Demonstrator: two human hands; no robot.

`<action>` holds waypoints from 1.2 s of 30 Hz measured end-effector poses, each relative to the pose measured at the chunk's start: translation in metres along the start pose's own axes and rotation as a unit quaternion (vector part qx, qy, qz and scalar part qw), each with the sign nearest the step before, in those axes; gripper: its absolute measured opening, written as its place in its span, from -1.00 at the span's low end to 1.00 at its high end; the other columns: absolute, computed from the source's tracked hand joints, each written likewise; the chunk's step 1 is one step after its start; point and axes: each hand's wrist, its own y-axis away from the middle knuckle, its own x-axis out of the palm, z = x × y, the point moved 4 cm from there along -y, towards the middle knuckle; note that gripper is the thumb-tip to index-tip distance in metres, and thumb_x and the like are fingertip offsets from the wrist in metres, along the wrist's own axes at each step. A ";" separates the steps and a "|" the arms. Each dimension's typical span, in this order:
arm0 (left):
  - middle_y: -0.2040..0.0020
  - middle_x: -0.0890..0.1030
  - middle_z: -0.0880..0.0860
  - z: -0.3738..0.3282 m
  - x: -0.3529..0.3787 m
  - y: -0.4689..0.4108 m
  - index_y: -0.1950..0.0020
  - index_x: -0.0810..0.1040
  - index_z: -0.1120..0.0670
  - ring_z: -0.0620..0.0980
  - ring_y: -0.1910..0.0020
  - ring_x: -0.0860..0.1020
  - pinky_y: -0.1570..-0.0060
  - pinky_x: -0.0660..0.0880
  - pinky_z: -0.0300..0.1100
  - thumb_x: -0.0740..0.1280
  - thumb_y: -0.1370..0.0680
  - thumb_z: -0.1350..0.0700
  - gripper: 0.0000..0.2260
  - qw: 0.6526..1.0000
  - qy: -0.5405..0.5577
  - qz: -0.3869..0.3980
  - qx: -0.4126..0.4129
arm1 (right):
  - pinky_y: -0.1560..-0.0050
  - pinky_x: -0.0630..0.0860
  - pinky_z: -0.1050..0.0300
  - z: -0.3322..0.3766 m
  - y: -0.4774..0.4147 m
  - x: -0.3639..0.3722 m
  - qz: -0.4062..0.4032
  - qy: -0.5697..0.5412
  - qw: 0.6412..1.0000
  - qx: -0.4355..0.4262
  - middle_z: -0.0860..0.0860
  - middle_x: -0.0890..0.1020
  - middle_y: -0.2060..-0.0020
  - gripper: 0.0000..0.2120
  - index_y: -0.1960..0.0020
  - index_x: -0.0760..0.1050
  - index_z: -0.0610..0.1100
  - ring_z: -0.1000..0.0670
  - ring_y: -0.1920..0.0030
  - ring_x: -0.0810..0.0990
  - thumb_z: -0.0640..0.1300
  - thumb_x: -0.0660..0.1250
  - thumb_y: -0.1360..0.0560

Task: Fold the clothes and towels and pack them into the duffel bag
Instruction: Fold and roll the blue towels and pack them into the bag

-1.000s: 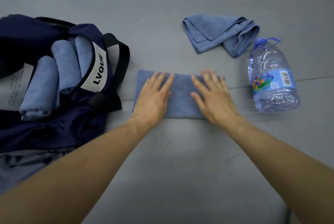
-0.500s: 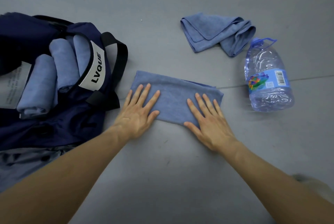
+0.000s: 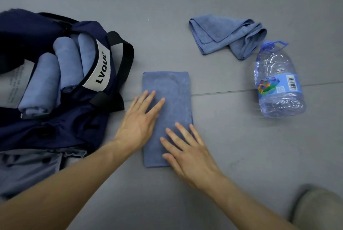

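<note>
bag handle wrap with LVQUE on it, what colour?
White handle wrap, black lettering; head view.

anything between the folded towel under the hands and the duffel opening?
Mostly clear. Folded towel lies just right of the duffel bag; only the bag's black handle straps and LVQUE tag arch over the opening. Rolled towels already fill part of it.

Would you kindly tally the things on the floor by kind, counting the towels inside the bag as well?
Towels: 5, namely 3 rolled in the bag, 1 folded under the hands, 1 crumpled
Bags: 1
Water bottles: 1
Total: 7
</note>
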 end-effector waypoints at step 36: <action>-0.07 0.67 -0.02 -0.006 -0.009 0.091 -0.16 0.50 0.00 0.05 0.04 0.68 0.15 0.64 -0.05 0.18 -0.65 -0.02 -0.82 0.991 0.120 -0.016 0.055 | -0.33 0.41 -0.11 -0.025 0.031 0.017 -0.087 -0.111 0.990 0.024 0.00 0.59 -0.31 -0.60 -0.29 0.59 -0.07 -0.12 -0.37 0.50 -0.05 0.30 -0.47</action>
